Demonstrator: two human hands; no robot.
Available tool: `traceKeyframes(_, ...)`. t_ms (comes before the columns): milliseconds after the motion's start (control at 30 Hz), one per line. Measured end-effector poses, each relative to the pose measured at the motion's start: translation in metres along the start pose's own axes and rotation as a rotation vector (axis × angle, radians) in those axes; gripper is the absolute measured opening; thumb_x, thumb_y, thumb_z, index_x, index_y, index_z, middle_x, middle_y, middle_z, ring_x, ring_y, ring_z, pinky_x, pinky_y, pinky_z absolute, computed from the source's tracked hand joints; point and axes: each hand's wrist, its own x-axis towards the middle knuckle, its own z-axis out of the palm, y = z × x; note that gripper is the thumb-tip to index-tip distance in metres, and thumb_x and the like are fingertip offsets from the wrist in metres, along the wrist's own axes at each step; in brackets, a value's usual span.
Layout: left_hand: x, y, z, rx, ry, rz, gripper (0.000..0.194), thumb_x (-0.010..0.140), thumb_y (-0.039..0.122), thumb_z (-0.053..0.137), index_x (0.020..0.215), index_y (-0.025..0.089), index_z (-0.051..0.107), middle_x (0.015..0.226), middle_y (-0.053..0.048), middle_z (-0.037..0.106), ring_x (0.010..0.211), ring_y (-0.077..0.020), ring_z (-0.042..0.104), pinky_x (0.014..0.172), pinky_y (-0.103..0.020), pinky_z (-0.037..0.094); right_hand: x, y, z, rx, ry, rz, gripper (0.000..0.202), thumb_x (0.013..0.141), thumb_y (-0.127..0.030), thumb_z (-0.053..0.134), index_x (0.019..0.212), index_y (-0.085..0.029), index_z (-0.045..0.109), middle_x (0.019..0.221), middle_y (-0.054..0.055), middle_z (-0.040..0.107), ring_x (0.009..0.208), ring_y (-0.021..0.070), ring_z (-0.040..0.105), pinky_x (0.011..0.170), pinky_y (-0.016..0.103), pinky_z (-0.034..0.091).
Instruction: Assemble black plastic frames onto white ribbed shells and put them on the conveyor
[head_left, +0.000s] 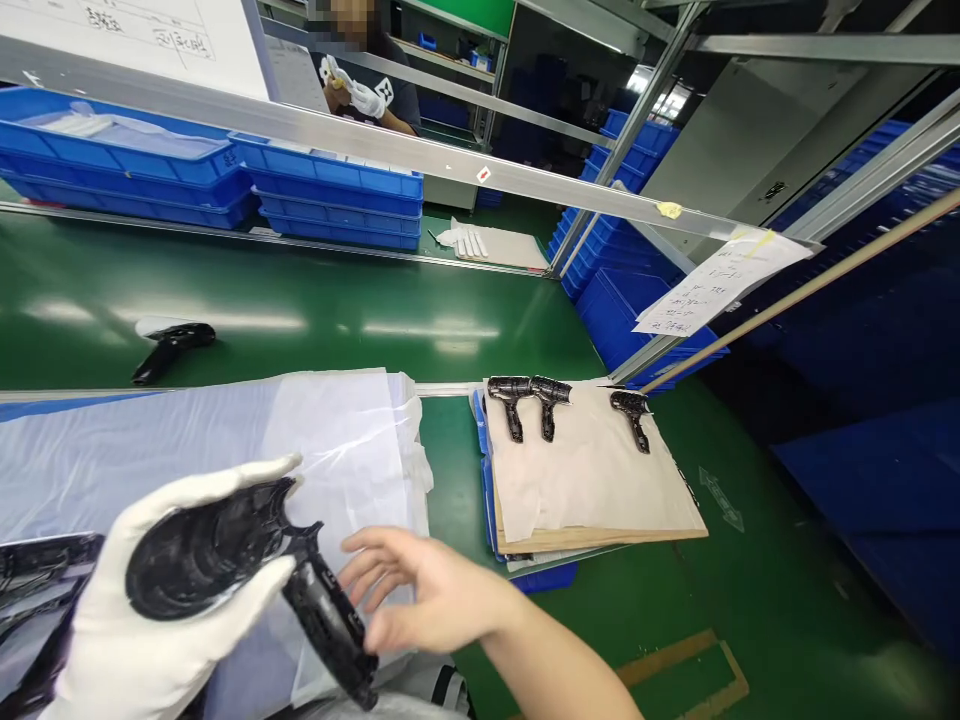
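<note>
My left hand (142,600), in a white glove, grips a black hair dryer shell half (202,560) by its barrel. The hollow inside faces up, and the handle slants down to the right. Bare and with fingers apart, my right hand (420,585) is beside the handle; its thumb overlaps the handle's edge, and I cannot tell whether it touches. More black shell parts (45,570) lie at the left edge, partly behind the glove. Under my hands is a translucent plastic sheet (337,430).
Three black shell halves (551,400) lie on a paper-covered stack (592,490) to the right. A black gun-shaped tool (172,350) rests on the green bench (315,290). Blue trays (337,190) stand behind, below a metal rail (465,170). Another person's gloved hands (360,95) show beyond.
</note>
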Motion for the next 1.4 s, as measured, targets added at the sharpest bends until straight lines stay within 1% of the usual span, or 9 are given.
traceKeyframes(133, -0.003, -0.002, 0.005, -0.107, -0.006, 0.052, 0.058, 0.055, 0.011, 0.086, 0.101, 0.035, 0.06, 0.124, 0.005, 0.069, 0.121, -0.0358, 0.062, 0.11, -0.058, 0.047, 0.008, 0.001, 0.031, 0.053, -0.044, -0.007, 0.08, 0.067, -0.063, 0.081, 0.129, -0.018, 0.058, 0.1, 0.007, 0.068, 0.085, 0.0193, 0.065, 0.078, 0.032, 0.055)
traceKeyframes(233, -0.001, -0.004, 0.007, -0.116, -0.115, 0.016, 0.058, 0.058, 0.015, 0.086, 0.106, 0.036, 0.06, 0.136, 0.003, 0.063, 0.128, -0.0357, 0.057, 0.113, -0.058, 0.042, 0.008, 0.007, 0.023, -0.087, 0.208, 0.001, 0.061, 0.072, -0.054, 0.079, 0.119, -0.018, 0.062, 0.087, 0.002, 0.068, 0.065, 0.0159, 0.063, 0.057, 0.026, 0.055)
traceKeyframes(367, 0.008, -0.006, 0.003, -0.145, -0.168, -0.058, 0.079, 0.066, 0.022, 0.085, 0.133, 0.036, 0.046, 0.149, -0.006, 0.049, 0.142, -0.0338, 0.042, 0.12, -0.057, 0.031, 0.009, 0.024, -0.035, -0.303, 0.724, 0.031, 0.055, 0.091, -0.036, 0.06, 0.139, -0.019, 0.041, 0.131, 0.012, 0.058, 0.117, 0.025, 0.058, 0.103, 0.04, 0.047)
traceKeyframes(500, 0.013, -0.006, -0.013, -0.149, -0.055, -0.156, 0.077, 0.069, 0.026, 0.083, 0.135, 0.032, 0.043, 0.146, -0.012, 0.049, 0.139, -0.036, 0.044, 0.117, -0.061, 0.031, 0.028, 0.058, -0.101, -0.521, 0.981, 0.204, 0.058, 0.093, -0.033, 0.062, 0.144, -0.015, 0.039, 0.142, 0.018, 0.048, 0.13, 0.034, 0.048, 0.109, 0.057, 0.037)
traceKeyframes(633, 0.009, -0.011, -0.03, -0.114, 0.102, -0.152, 0.078, 0.064, 0.031, 0.085, 0.132, 0.033, 0.049, 0.139, -0.011, 0.056, 0.135, -0.0385, 0.049, 0.113, -0.067, 0.033, 0.056, 0.088, -0.133, -0.706, 1.043, 0.313, 0.045, 0.095, -0.029, 0.062, 0.137, -0.018, 0.049, 0.142, 0.012, 0.05, 0.125, 0.0308, 0.053, 0.104, 0.055, 0.045)
traceKeyframes(867, 0.0, -0.015, -0.05, -0.118, 0.255, -0.178, 0.078, 0.062, 0.032, 0.087, 0.131, 0.034, 0.051, 0.138, -0.011, 0.057, 0.133, -0.0409, 0.049, 0.112, -0.072, 0.03, 0.093, 0.107, -0.152, -0.92, 1.083, 0.489, 0.041, 0.098, -0.031, 0.059, 0.136, -0.019, 0.05, 0.128, 0.01, 0.059, 0.109, 0.0256, 0.063, 0.094, 0.049, 0.053)
traceKeyframes(1133, -0.006, -0.01, -0.075, -0.097, 0.373, -0.191, 0.077, 0.064, 0.035, 0.087, 0.131, 0.032, 0.05, 0.136, -0.01, 0.058, 0.133, -0.0377, 0.05, 0.115, -0.067, 0.03, 0.134, 0.127, -0.147, -1.0, 1.121, 0.737, 0.041, 0.097, -0.033, 0.061, 0.135, -0.019, 0.052, 0.135, 0.011, 0.055, 0.117, 0.0284, 0.058, 0.095, 0.051, 0.053)
traceKeyframes(1300, -0.008, -0.009, -0.099, -0.071, 0.424, -0.178, 0.079, 0.067, 0.038, 0.085, 0.135, 0.026, 0.047, 0.136, -0.014, 0.057, 0.132, -0.0364, 0.05, 0.116, -0.064, 0.032, 0.15, 0.116, -0.139, -0.998, 1.058, 0.782, 0.038, 0.097, -0.034, 0.061, 0.131, -0.018, 0.055, 0.132, 0.011, 0.057, 0.113, 0.0267, 0.061, 0.092, 0.048, 0.054)
traceKeyframes(1400, -0.012, -0.014, -0.126, 0.083, 0.349, -0.142, 0.062, 0.077, 0.039, 0.076, 0.132, 0.024, 0.05, 0.138, -0.014, 0.056, 0.13, -0.0344, 0.053, 0.114, -0.06, 0.038, 0.143, 0.098, -0.134, -0.993, 1.043, 0.757, 0.039, 0.096, -0.035, 0.062, 0.129, -0.017, 0.056, 0.13, 0.011, 0.058, 0.112, 0.0271, 0.061, 0.093, 0.05, 0.053)
